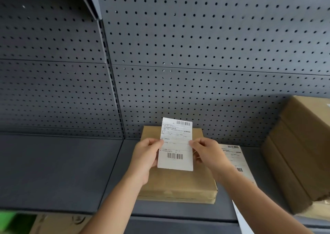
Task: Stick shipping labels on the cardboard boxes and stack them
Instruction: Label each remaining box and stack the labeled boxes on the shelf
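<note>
Both hands, left hand (pixel 149 153) and right hand (pixel 205 153), are pinched on the shipping label (pixel 175 148), held upright, long axis 12-to-6, just over the cardboard box (pixel 178 183) on the shelf (pixel 53 171).

Bare forearms — sleeveless, unadorned hands (pixel 148 155)

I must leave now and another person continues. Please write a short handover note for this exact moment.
Left hand and right hand pinch the side edges of a white barcoded shipping label, held above the flat brown cardboard box on the grey metal shelf.
More white label sheets lie right of it; a stack of brown boxes stands far right.
Done: not clear.
Left: stick this label, stack the box.
</note>
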`<state>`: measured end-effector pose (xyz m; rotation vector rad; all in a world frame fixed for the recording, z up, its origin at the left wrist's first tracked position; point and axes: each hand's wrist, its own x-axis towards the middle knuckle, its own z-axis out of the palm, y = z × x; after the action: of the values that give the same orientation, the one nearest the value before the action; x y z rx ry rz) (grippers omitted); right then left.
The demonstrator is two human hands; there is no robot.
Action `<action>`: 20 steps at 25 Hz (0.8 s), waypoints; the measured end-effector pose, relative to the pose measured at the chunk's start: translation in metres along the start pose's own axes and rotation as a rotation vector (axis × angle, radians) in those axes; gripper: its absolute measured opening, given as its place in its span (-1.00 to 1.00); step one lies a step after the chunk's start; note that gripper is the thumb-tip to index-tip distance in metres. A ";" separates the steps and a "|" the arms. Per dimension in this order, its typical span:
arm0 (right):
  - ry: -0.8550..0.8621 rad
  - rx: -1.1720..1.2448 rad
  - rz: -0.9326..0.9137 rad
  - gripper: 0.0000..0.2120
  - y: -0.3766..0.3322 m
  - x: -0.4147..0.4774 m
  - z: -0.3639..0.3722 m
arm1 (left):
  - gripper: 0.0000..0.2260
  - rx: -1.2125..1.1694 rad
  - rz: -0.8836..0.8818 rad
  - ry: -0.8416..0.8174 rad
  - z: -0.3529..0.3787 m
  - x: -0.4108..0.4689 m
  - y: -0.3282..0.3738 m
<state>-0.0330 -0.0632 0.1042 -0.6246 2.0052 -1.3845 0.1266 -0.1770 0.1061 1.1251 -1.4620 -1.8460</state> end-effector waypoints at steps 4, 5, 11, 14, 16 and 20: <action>0.033 -0.166 -0.019 -0.74 0.004 0.012 0.003 | -0.89 0.323 0.108 0.071 -0.006 0.017 -0.006; 0.040 -0.219 -0.026 -0.73 0.006 0.015 0.004 | -0.90 0.405 0.136 0.085 -0.007 0.021 -0.006; 0.063 -0.479 -0.054 -0.76 0.008 0.023 0.009 | -0.88 0.739 0.156 0.140 -0.006 0.032 -0.008; 0.063 -0.510 -0.068 -0.77 0.009 0.024 0.011 | -0.86 0.824 0.154 0.154 -0.007 0.035 -0.011; 0.067 -0.525 -0.069 -0.79 0.010 0.023 0.012 | -0.84 0.864 0.160 0.153 -0.008 0.037 -0.012; 0.072 -0.607 -0.093 -0.79 0.011 0.023 0.016 | -0.85 1.029 0.211 0.165 -0.004 0.037 -0.014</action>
<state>-0.0378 -0.0860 0.0848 -0.9447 2.4946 -0.8370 0.1123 -0.2051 0.0817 1.4113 -2.3827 -0.7654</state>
